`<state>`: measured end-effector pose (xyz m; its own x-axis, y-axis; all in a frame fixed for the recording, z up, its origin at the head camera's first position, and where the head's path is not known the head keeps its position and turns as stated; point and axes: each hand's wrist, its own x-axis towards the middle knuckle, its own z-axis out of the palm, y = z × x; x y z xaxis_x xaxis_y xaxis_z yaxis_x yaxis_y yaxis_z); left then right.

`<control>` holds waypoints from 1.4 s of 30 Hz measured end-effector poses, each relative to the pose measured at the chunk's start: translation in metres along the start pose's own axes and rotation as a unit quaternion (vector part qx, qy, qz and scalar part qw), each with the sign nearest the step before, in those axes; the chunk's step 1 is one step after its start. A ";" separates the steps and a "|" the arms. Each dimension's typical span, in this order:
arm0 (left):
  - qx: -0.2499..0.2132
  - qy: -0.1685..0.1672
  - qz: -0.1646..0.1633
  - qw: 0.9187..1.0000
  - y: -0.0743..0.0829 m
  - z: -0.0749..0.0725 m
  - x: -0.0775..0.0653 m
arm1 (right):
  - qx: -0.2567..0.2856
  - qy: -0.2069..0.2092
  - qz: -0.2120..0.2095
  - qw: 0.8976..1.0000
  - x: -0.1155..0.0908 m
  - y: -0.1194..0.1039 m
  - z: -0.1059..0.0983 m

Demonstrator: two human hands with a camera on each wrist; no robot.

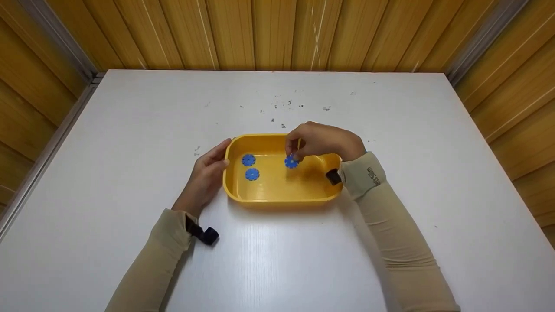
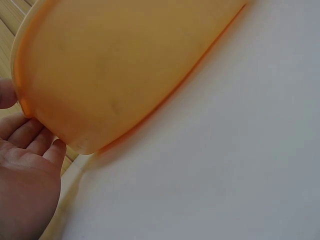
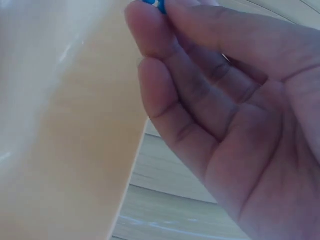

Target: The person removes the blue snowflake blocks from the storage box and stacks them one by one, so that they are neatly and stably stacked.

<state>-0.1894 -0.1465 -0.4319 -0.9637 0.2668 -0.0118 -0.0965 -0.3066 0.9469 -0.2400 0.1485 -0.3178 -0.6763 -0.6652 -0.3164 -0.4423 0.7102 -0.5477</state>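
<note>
A yellow plastic tub (image 1: 277, 190) with rounded corners stands on the white table. At its left end my left hand (image 1: 206, 172) grips the rim, thumb at the top edge and fingers against the outer wall, as the left wrist view shows. Over the tub, my right hand (image 1: 323, 141) pinches a blue notched plastic disc (image 1: 291, 162) between thumb and fingertips. Only a sliver of this blue disc (image 3: 156, 4) shows in the right wrist view. Two similar discs, an upper one (image 1: 248, 160) and a lower one (image 1: 252, 174), lie apart on the tub floor at the left.
The white table (image 1: 130, 130) extends around the tub, with small dark scuff marks (image 1: 289, 103) behind it. Yellow wood-look panels (image 1: 273, 34) wall in the back and sides. A black wrist camera (image 1: 210, 236) juts from the left sleeve.
</note>
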 end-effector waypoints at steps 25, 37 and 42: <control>0.002 0.001 -0.015 1.000 0.001 0.000 0.001 | 0.031 0.176 -0.015 0.984 -0.048 0.042 -0.012; -0.004 0.002 -0.013 1.000 0.000 0.002 0.001 | 0.065 0.242 0.021 0.968 -0.073 0.067 -0.004; 0.002 0.000 -0.013 1.000 0.002 0.002 0.000 | 0.065 0.255 0.048 0.964 -0.082 0.082 0.002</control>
<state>-0.1894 -0.1454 -0.4299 -0.9609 0.2745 -0.0360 -0.1203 -0.2969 0.9473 -0.2199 0.2608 -0.3383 -0.9267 -0.3744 0.0333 -0.3081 0.7059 -0.6377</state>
